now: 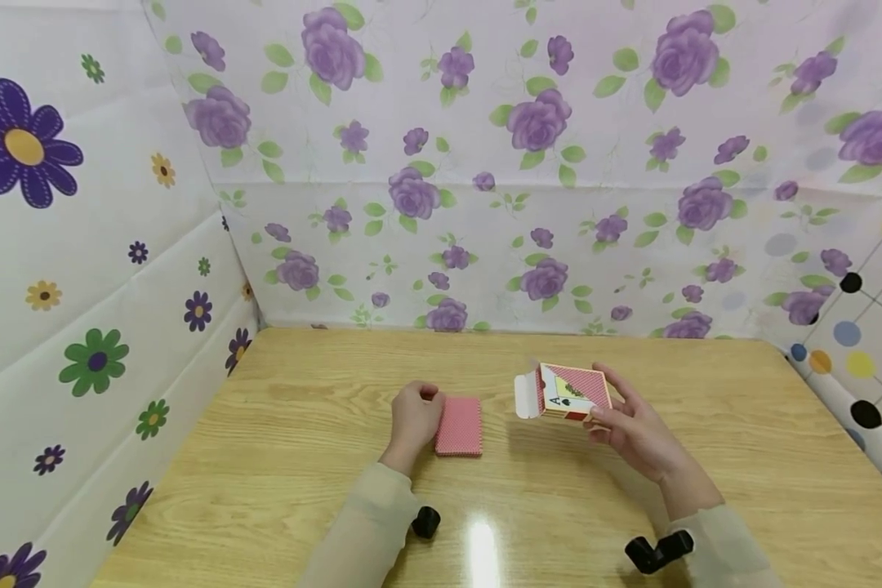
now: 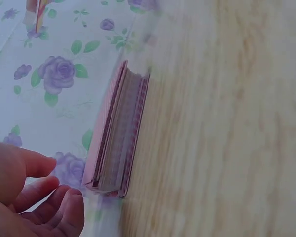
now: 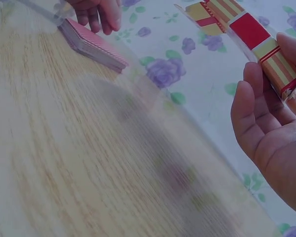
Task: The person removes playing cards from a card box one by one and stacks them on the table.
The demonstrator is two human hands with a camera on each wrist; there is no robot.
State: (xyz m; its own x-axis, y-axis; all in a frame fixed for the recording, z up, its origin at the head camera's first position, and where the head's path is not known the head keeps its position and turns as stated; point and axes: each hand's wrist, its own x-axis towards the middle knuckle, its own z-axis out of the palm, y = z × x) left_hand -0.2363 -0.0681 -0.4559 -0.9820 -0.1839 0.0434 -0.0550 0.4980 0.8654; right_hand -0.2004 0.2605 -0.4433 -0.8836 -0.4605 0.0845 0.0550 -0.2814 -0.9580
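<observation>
A squared deck of red-backed playing cards (image 1: 459, 426) lies face down on the wooden table, its layered edge (image 2: 119, 138) showing in the left wrist view. My left hand (image 1: 415, 416) is just left of the deck, thumb and fingers loosely bent. Between these fingertips (image 2: 74, 202) and the deck there is a small gap in the left wrist view. To the right, my right hand (image 1: 635, 433) grips a card box (image 1: 573, 392) above the table, thumb on the near side. The box is tilted, with an ace design on its face, and its white end flap (image 1: 526, 397) sticks out open toward the left.
The wooden table (image 1: 301, 490) reaches back to a wall covering (image 1: 485, 245) with purple flowers. A flowered sheet (image 1: 81, 367) borders the left side, and a dotted cloth (image 1: 860, 359) the right. Black camera mounts (image 1: 426, 523) sit on both wrists.
</observation>
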